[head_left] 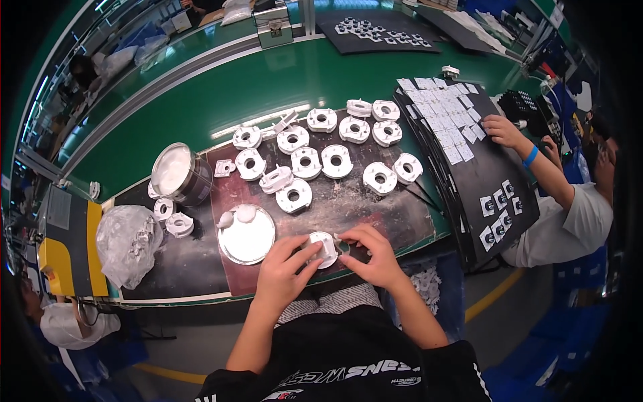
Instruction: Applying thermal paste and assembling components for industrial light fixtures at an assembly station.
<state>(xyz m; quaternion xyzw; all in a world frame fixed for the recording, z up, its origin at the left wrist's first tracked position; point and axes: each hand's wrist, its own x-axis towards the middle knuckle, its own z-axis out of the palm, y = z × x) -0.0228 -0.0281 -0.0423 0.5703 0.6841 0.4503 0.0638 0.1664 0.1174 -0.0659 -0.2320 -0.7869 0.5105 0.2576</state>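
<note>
At the table's near edge my left hand [288, 266] is closed on a white round plastic housing [325, 250], thumb and fingers against its left side. Just right of it my right hand [375, 258] curls in a pinch, fingertips close to the housing's right side. A small piece seems to be between those fingertips, too small to make out. To the left lies a round white lid [246, 236] with two whitish lumps on it. Several similar white housings [293, 195] with a central hole are spread over the dark mat beyond my hands.
Behind the lid stands an open tub [175, 171] of white material. A clear plastic bag [128, 242] sits beside a yellow-and-grey machine [67, 242]. On the right, a co-worker's hand [504, 131] reaches over a black board [447, 175] bearing white square pieces. Another loaded black board [335, 44] lies at the back.
</note>
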